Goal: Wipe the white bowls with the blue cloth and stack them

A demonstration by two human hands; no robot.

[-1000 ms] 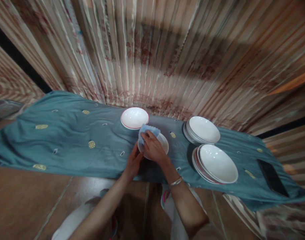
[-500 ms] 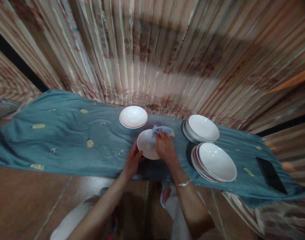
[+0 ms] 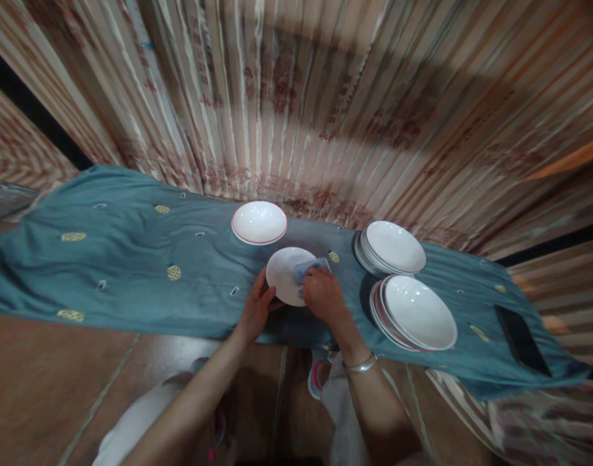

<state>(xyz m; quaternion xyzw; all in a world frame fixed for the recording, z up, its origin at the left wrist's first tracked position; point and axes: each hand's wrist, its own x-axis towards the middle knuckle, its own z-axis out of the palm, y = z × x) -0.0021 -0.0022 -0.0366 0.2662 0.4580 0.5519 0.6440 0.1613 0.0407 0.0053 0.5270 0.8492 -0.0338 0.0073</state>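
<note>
Clamped on the near left rim of a round, glossy white shallow bowl (image 3: 281,275), the left hand (image 3: 256,307) has its thumb over the edge and its fingers around the outside and underneath. Bunched together on a light blue fabric cloth (image 3: 316,264), the right hand (image 3: 322,294) presses it against the right part of the same bowl, hiding some of the cloth. This bowl is at the middle of the table, near its front edge, tilted slightly; whether its base touches the table cannot be told. On the right wrist is a shiny silver metal bracelet (image 3: 359,365). Just beyond the held bowl, slightly to the left, sits a white round bowl with a thin red rim (image 3: 259,222). To the right are two stacks of white round dishes: a farther stack (image 3: 396,247) and, just in front of it, a nearer stack (image 3: 420,314) with reddish edges showing among its layers. Near the table's right end lies a flat black rectangular phone (image 3: 522,340). Everything rests over a wrinkled teal fabric tablecloth (image 3: 126,259) with yellow pineapple prints. Behind hangs a pleated beige curtain (image 3: 287,129) with brownish-red patterns; below is a brown tiled floor (image 3: 39,375).
</note>
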